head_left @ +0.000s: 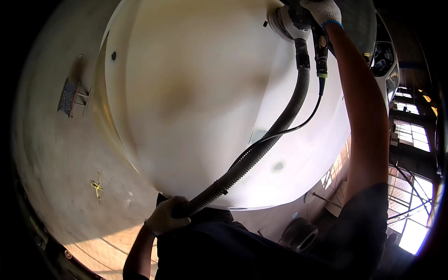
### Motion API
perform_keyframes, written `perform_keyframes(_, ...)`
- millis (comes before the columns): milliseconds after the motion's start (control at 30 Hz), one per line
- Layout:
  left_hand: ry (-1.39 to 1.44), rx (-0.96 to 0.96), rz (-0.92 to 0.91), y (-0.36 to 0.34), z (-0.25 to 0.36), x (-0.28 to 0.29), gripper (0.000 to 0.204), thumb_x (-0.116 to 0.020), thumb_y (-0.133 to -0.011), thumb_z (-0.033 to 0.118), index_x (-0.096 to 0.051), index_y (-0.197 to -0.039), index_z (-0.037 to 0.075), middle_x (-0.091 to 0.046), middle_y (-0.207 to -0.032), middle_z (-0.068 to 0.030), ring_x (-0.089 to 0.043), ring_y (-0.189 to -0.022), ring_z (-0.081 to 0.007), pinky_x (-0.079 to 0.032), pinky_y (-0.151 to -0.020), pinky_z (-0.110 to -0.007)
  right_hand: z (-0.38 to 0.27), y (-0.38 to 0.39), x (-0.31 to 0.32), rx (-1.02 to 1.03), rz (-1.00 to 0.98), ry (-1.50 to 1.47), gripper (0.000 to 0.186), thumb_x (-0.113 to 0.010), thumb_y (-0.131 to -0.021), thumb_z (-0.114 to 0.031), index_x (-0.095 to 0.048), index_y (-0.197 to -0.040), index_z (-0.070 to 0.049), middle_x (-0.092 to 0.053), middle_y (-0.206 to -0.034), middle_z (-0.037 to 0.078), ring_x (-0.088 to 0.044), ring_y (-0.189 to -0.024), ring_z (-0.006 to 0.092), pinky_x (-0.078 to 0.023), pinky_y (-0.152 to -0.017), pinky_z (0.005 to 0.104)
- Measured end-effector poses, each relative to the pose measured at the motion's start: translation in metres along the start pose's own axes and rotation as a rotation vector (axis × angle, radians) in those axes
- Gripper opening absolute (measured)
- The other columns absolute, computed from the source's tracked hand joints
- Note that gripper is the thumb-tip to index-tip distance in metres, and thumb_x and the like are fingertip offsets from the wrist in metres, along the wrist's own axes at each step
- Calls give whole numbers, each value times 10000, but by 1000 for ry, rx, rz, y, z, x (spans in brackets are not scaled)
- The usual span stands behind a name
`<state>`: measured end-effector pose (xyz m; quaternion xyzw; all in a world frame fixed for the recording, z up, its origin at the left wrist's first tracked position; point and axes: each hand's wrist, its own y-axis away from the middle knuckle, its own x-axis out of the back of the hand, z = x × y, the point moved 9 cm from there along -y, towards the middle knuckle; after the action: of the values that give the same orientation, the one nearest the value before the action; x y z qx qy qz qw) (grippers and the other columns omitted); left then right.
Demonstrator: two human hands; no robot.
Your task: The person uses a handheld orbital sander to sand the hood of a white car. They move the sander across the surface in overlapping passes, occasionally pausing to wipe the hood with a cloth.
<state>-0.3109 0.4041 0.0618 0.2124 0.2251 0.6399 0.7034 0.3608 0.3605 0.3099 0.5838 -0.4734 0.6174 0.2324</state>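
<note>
A large white curved body panel (186,56) with faint dark patches fills the middle of the view. At its upper right, my right hand (322,10), in a white knit glove with a blue cuff, grips a round sander (291,21) whose pad sits against the panel. A ribbed dark hose (291,107) and a thin cable (310,119) run down from the tool across the panel. My left hand (170,214), also gloved, is wrapped round the hose near the panel's lower edge, close to my body.
A grey floor (56,158) shows at the left, with a metal step stand (70,98) and a small yellow object (97,186). A dark tyre (298,235) lies at the lower right. A dark vehicle window (383,53) and bright building windows (410,135) are at the right.
</note>
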Motion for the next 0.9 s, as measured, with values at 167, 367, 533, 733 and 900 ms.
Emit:
perform_keyframes(167,-32,56,163,4,-159,-54,410,-801,-750,206,-703,-1127,77,-730,-1025,-147,-716,-1006,-320,-560,-889,-413,47,-77,-20,-86,8,21,740,-853,-733,-418,-620,-1378,-140,-686,-1293,174,-697,-1151,322,-572,-965,435)
perform_keyframes(367,-305,-5,281,23,-125,-38,165,-778,-768,175,-689,-871,83,-724,-849,-122,-707,-821,-350,-558,-743,-435,59,-60,-16,-29,18,4,787,-862,-703,-472,-634,-1361,-105,-718,-1279,150,-694,-1175,297,-543,-1012,384)
perform_keyframes(533,-206,-197,110,66,12,-11,126,-771,-771,132,-673,-837,88,-705,-790,-97,-694,-769,-339,-543,-715,-433,34,28,-4,88,58,38,902,-838,-721,-448,-513,-1497,-121,-694,-1282,221,-674,-1201,360,-545,-1039,430)
perform_keyframes(733,-249,-467,167,33,108,-21,186,-776,-701,70,-659,-843,102,-692,-740,-96,-696,-713,-343,-545,-680,-426,-7,191,50,136,12,-102,766,-843,-746,-289,-543,-1442,-181,-632,-1265,205,-658,-1163,402,-558,-1011,459)
perform_keyframes(900,-312,-433,270,-55,93,-6,211,-808,-726,90,-640,-854,95,-686,-729,-102,-713,-685,-306,-561,-634,-387,-17,334,75,138,-57,-177,754,-854,-743,-193,-540,-1427,-150,-610,-1293,198,-651,-1161,388,-577,-955,466)
